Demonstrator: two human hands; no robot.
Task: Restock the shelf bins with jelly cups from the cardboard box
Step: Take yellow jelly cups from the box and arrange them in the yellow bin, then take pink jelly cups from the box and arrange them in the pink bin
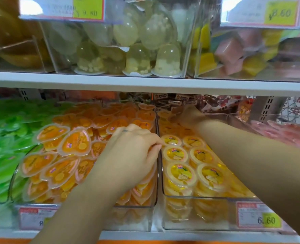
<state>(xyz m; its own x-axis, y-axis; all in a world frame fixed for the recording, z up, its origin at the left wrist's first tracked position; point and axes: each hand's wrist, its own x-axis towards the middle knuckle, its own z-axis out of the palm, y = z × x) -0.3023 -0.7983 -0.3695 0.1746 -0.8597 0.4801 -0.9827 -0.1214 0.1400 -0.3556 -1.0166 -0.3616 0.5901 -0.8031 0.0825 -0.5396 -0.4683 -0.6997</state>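
My left hand [128, 150] hovers over the clear bin [152, 205] of orange heart-shaped jelly cups [74, 144]. Its fingers are curled, and thumb and forefinger pinch the top of that bin's right wall. My right hand [187, 115] reaches deep under the upper shelf to the back of the neighbouring clear bin [207, 198] of round yellow jelly cups [180, 173]. It lies blurred on the rear cups, and I cannot see its fingers well. The cardboard box is out of view.
A bin of green jelly cups [3, 147] stands to the left and pink cups [286, 132] to the right. The white upper shelf [145, 83] carries clear bins of dome jellies [136, 50] and cube jellies [233, 53]. Price tags [258, 217] hang on the bin fronts.
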